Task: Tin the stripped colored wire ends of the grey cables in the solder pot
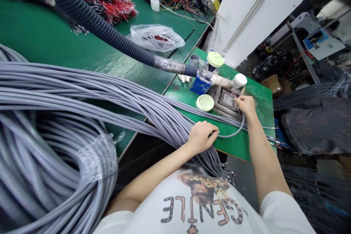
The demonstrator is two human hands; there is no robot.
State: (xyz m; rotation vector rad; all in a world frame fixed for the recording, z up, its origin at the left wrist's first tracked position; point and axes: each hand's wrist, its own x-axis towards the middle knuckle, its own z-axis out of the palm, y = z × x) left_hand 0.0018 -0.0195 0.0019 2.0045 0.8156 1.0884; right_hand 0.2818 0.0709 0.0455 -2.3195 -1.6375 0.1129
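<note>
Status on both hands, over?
Left hand on grey cable bundle. Right hand at thin wire ends over metal fixture. Corrugated black hose overhead.

Above the left hand [201, 137], a thick bundle of grey sheathed cables [109, 106] spreads across the benches and blocks any path leftward, while a black corrugated hose [104, 33] with a foil-wrapped end hangs across the way beyond it. The right hand [245, 106] has a narrow passage over the green bench top [260, 109], between a round pale green lid [205, 102] and a white plastic cap [240, 80], with a thin grey cable loop [233, 133] curving just below it.
</note>
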